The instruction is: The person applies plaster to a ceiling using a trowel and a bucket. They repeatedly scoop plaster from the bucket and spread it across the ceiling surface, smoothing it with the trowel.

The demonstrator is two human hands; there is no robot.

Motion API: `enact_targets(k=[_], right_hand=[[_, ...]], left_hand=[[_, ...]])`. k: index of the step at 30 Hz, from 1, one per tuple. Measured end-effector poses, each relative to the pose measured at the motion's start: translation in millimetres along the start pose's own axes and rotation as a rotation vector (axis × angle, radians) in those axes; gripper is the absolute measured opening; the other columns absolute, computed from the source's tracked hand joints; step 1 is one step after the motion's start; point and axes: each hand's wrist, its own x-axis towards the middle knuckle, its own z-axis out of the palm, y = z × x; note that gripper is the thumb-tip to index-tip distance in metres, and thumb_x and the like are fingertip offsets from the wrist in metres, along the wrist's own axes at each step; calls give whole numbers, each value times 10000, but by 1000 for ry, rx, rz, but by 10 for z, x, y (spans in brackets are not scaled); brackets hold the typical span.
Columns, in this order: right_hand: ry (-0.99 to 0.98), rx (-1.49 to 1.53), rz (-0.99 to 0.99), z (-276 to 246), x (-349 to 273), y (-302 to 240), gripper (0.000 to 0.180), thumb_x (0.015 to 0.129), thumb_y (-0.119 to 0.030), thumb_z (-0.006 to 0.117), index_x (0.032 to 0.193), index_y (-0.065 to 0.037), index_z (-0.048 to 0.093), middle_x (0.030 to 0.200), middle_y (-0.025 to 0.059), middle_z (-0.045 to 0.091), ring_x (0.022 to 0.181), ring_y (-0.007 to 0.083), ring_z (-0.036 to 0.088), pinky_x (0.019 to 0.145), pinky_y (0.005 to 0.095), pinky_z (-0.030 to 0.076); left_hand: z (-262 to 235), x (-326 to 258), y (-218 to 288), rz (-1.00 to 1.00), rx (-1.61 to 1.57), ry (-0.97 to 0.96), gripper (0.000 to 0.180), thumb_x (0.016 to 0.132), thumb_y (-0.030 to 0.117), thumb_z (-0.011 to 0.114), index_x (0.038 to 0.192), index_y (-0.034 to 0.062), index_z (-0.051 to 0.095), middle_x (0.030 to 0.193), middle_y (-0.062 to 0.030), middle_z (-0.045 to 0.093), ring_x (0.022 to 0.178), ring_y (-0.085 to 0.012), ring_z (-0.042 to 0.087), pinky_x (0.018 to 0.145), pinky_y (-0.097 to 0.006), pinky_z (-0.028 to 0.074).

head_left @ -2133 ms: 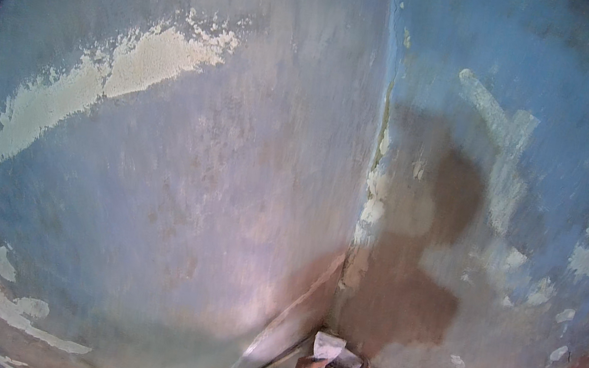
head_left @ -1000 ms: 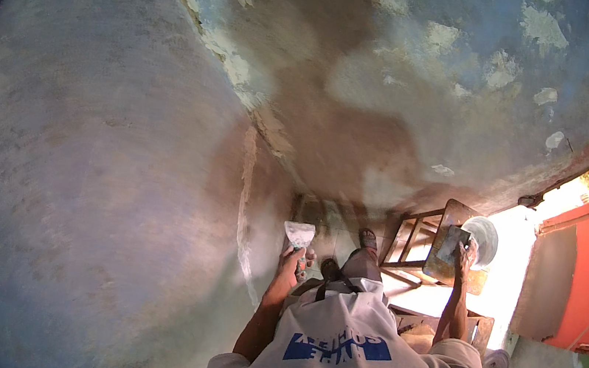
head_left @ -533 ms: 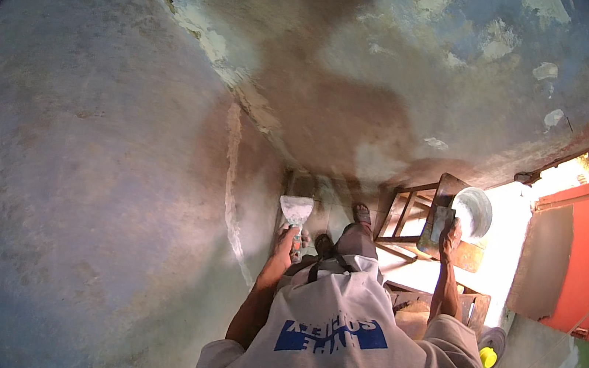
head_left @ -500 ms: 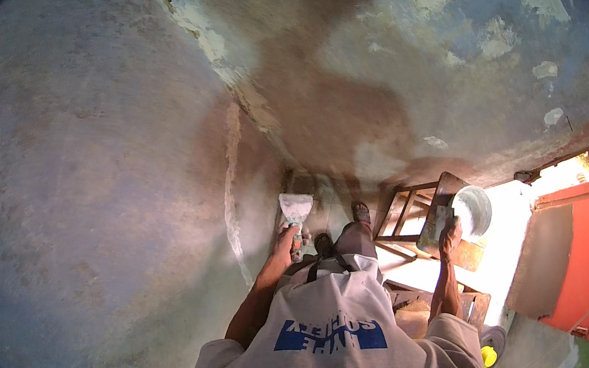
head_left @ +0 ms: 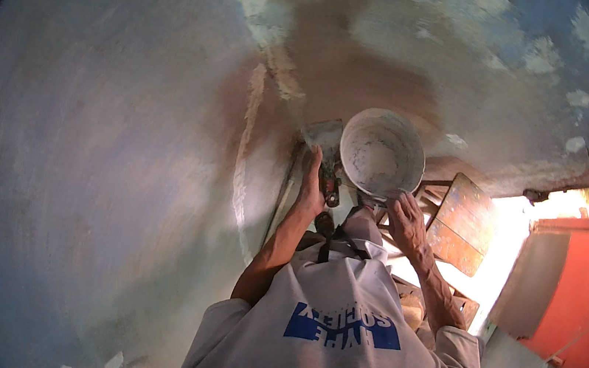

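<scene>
Against the wall corner, a white bucket [head_left: 382, 153] is being held up beside a putty knife [head_left: 327, 144].

Its rim is resting in the right hand [head_left: 406, 225], whose fingers are closing on the lower edge, while the left hand [head_left: 311, 190] is gripping the knife's dark handle, blade touching the bucket's left side. Below them a grey shirt [head_left: 334, 338] is filling the lower view; a wooden stool [head_left: 462, 222] is standing to the right, with a red door [head_left: 571, 287] beyond and the patchy blue wall [head_left: 104, 159] curving all around.
</scene>
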Motion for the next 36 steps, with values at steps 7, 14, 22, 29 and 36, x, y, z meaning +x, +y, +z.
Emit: enact_targets(k=[7, 14, 22, 29, 36], right_hand=[[56, 72, -250, -54, 506, -272, 296, 651, 66, 633, 917, 1, 521, 900, 149, 556, 900, 337, 581, 767, 445, 497], [54, 218, -260, -214, 927, -475, 378, 666, 82, 664, 1006, -10, 526, 1031, 154, 611, 1005, 353, 592, 867, 481, 480], [96, 416, -271, -551, 1341, -591, 295, 706, 57, 660, 975, -13, 562, 1025, 162, 625, 965, 332, 615, 849, 427, 496], [453, 904, 463, -1154, 1549, -839, 228, 847, -31, 648, 1051, -23, 547, 857, 43, 582, 715, 92, 540, 620, 218, 442], [379, -256, -395, -1581, 1897, -463, 415, 734, -39, 701, 1128, -109, 592, 1037, 28, 642, 823, 206, 612, 686, 317, 500]], left_hand=[[38, -272, 576, 465, 413, -12, 724, 849, 401, 675, 1337, -17, 342, 1216, -133, 477, 1130, -221, 481, 980, -366, 406], [292, -628, 1076, 748, 318, -8, 636, 890, 308, 614, 1352, -19, 323, 1267, -139, 452, 1179, -219, 438, 1039, -369, 343], [519, -864, 1557, 964, 418, -15, 529, 908, 219, 599, 1324, -30, 388, 1215, -108, 516, 1104, -179, 482, 973, -326, 367], [875, -1247, 2010, 1128, 557, 110, 454, 892, 251, 617, 1223, -23, 470, 1122, -138, 577, 1024, -205, 537, 913, -344, 421], [1181, -1564, 2650, 1194, 1035, 113, 522, 819, 437, 662, 1050, -20, 559, 817, -118, 645, 746, -189, 616, 681, -334, 486]])
